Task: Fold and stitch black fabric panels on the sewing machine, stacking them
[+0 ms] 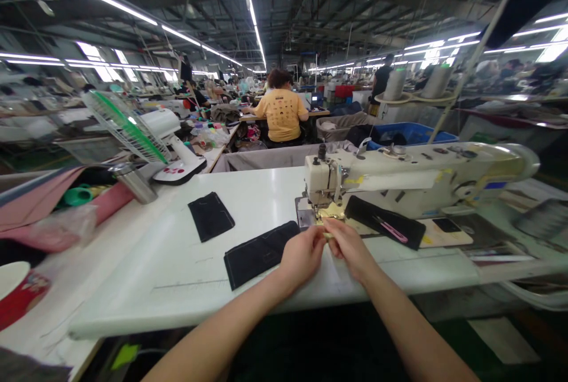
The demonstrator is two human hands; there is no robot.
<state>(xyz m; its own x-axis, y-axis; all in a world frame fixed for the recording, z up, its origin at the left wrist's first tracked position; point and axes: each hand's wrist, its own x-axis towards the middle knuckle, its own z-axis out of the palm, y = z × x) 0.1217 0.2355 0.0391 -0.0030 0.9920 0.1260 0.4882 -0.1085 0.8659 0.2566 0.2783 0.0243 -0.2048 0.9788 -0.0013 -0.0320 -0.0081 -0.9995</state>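
Through the head camera I have both bare hands together at the front edge of the sewing machine point(448, 160), just short of its needle end. My left hand point(305, 253) and right hand point(349, 245) meet at the fingertips, fingers drawn in narrow, pinching a small yellowish piece point(328, 235) between them. It is mostly covered by the fingers, so I cannot tell what it is.

On the white table point(177, 305), a black cloth piece point(261, 255) lies just beside my left hand, its far end close to the machine. A smaller black piece point(211, 216) lies apart from it, farther left. To the right of my right hand, a black cloth strip point(364, 213) lies at a slant against the machine, with a pink-handled tool point(393, 229) on top.

Off to the left stand a fan point(128, 125) and a metal bottle point(137, 184). Ahead, a person in a yellow shirt point(281, 113) sits facing away.
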